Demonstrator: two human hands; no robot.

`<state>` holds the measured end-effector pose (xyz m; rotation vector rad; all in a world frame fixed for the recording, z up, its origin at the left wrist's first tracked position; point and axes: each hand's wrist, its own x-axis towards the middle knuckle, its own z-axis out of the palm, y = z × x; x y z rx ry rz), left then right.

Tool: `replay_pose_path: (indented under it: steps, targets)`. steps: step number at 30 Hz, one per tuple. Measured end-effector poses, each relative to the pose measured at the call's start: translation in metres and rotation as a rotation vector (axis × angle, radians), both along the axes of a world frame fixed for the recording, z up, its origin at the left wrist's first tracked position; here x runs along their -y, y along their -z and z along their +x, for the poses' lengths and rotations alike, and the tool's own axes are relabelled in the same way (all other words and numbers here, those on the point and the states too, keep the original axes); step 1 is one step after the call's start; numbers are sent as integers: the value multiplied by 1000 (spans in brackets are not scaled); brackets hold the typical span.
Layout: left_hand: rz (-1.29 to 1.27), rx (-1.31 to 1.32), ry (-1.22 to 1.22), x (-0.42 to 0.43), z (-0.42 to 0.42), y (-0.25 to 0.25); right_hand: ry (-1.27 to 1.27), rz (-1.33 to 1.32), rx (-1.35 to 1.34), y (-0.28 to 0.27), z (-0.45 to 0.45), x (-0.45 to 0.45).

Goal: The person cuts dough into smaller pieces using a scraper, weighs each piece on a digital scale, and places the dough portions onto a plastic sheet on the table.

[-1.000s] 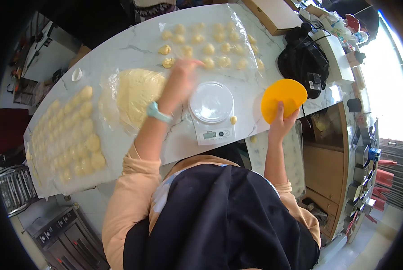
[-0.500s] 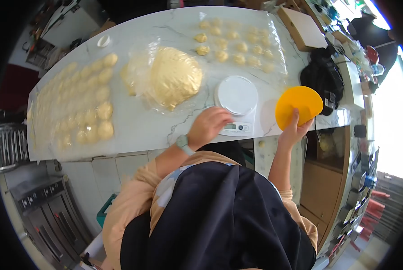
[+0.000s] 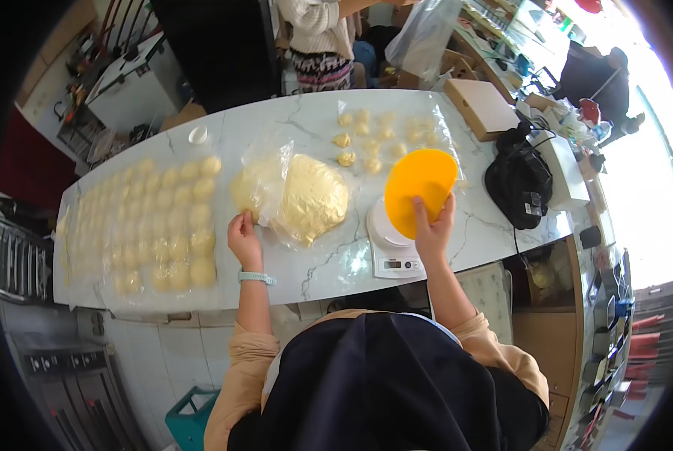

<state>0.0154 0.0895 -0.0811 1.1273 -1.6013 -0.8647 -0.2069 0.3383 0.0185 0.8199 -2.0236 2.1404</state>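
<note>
My right hand grips a yellow, rounded dough scraper, raised over the white kitchen scale and covering part of its round plate. At the left end of the large dough mass, my left hand has its fingers closed at the edge of the clear plastic sheet lying over the dough. A smaller lobe of dough shows through the plastic just above those fingers. Rows of dough balls lie under plastic to the left. Smaller dough pieces are spread on another sheet at the back.
A marble-patterned table carries everything. A small white cup stands back left. On the right are a cardboard box and a black bag. Across the table, a person stands near a hanging clear plastic bag.
My left hand has gone from beside the scale to the dough's left end. My right hand has brought the yellow scraper leftward over the scale. The view has tilted up, showing another person.
</note>
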Motion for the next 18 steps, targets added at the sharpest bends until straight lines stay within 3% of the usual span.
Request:
replay_pose_path:
  steps: [1, 4, 7, 12, 15, 17, 18]
  targets:
    - [-77, 137, 33, 2, -1, 1, -11, 25, 6, -5, 2, 1]
    - [-104, 104, 97, -13, 2, 2, -43, 76, 1, -12, 9, 2]
    - [-338, 177, -120, 3, 3, -9, -44, 72, -50, -17, 6, 12]
    - [21, 108, 192, 123, -19, 2, -213, 60, -42, -51, 11, 52]
    - [206, 95, 509, 147, -18, 23, -629, 51, 98, -61, 62, 89]
    - [355, -80, 460, 120, -15, 3, -766, 249, -611, -43, 97, 122]
    - [283, -63, 442, 110, -9, -2, -819, 378, -550, -32, 112, 141]
